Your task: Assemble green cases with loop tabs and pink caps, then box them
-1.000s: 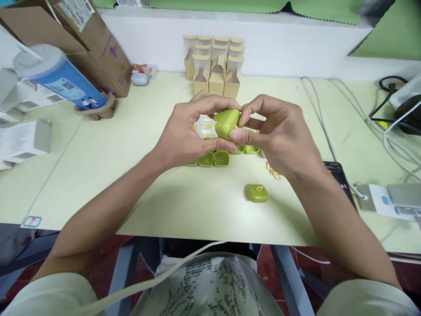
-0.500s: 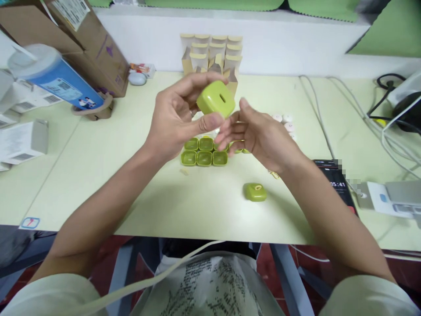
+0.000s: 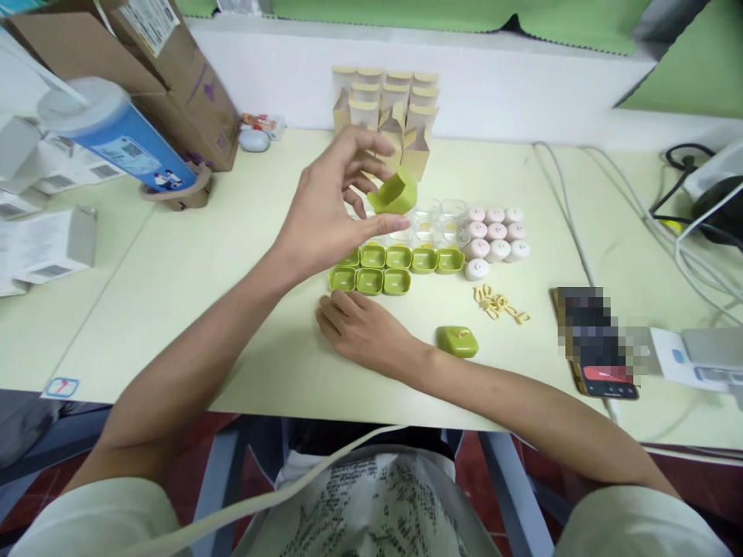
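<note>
My left hand is raised above the table, pinching a green rounded-square cover between thumb and fingers, its hollow side partly showing. Down on the tabletop, my right hand reaches across to the left with bent fingertips pressed together, just in front of the green cups; what those fingertips hold, if anything, is hidden. To its right sits another green cover with a pale yellow loop on top. A small pile of yellow loops lies behind that cover.
Clear cups stand behind the green ones. Pink and white round pieces are grouped to their right. Open cardboard boxes are against the wall. A phone lies at right; a blue canister stands left.
My right hand has moved from beside the raised cover down to the tabletop on the left. The cover has been tilted in my left hand, from its slotted top to its hollow side.
</note>
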